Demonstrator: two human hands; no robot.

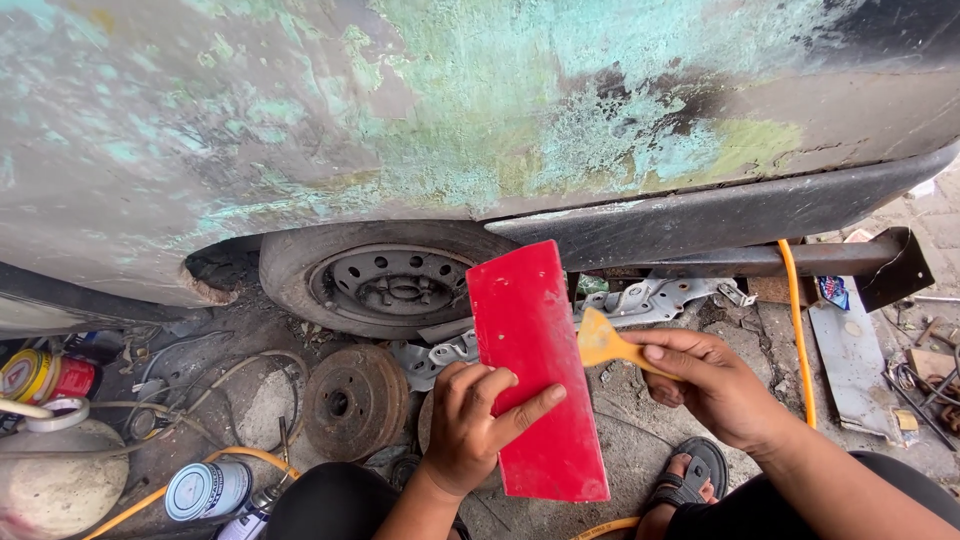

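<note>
**Scraper meets red board, beside sanded car panel**

Nearest the camera, left hand (470, 425) clamps a red board (535, 370), thumb behind, fingers across its face, held upright. Right hand (710, 385) pinches a yellow scraper (603, 345); blade touches the board's right edge. Board face looks bare, so judged step: working or wiping blade against board. Next move calls for a steady board and a flat blade angle.

Containers: closed tin (207, 488) lower left; contents hidden. Red-yellow can (45, 377) farther left; cannot tell contents.

Beyond: brake drum (355, 400), wheel (385, 278), patchy car body (420, 100).

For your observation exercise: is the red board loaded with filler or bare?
Bare. The red board, held in the left hand, shows only faint specks; the right hand's yellow spreader looks clean too.
</note>
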